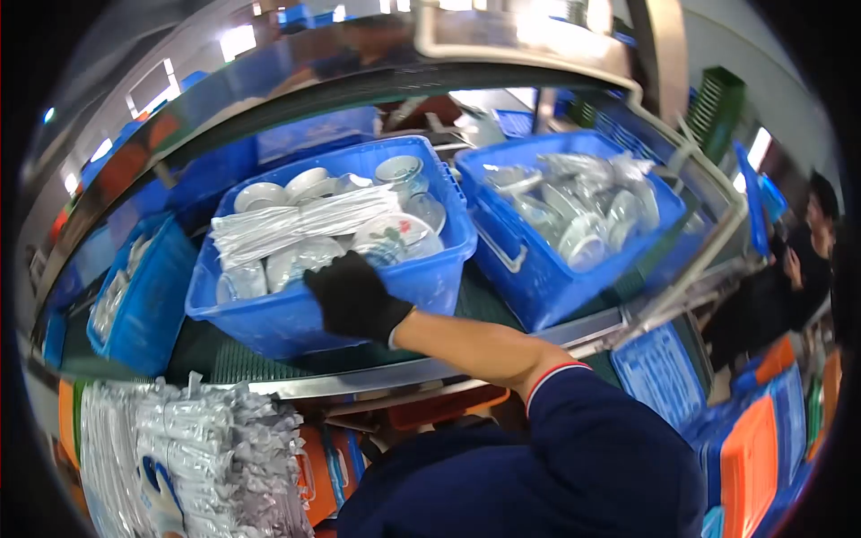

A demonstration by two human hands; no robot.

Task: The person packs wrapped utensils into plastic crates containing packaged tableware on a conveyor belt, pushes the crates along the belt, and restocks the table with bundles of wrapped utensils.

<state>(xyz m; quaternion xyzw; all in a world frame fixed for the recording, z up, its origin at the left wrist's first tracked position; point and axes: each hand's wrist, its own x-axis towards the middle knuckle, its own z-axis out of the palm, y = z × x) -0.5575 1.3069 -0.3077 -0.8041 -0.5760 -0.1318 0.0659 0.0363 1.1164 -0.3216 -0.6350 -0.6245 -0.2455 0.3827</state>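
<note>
With the clock face set on the middle of our view, our right hand (356, 298), in a black glove, is at 9 o'clock, back up, at the near rim of the middle blue tub (265, 334); its fingers are bent over that rim, near the bowls, though we cannot tell whether they pinch anything; our bare forearm runs from it towards 4 o'clock, into a navy sleeve (596, 426) with red-and-white trim.

The middle blue tub is at 10 o'clock on a green belt (235, 360); inside it we see white bowls (260, 196), a bundle of slim white packets (305, 222) lying across them, and a bowl with a red flower (401, 237) on the 3 o'clock side.

Just beside it, between 2 and 3 o'clock, is a second blue tub (543, 303), holding dishes in clear wrap (583, 240); at 9 o'clock a smaller blue tub (151, 325) is tilted, with wrapped things inside.

At 8 o'clock, below the belt, we have stacked wrapped packs (215, 439); a white-and-blue glove (165, 507) shows against them; we cannot tell whether our left hand is in it, nor how its fingers are set; another person (804, 273) is at 3 o'clock, well apart.
</note>
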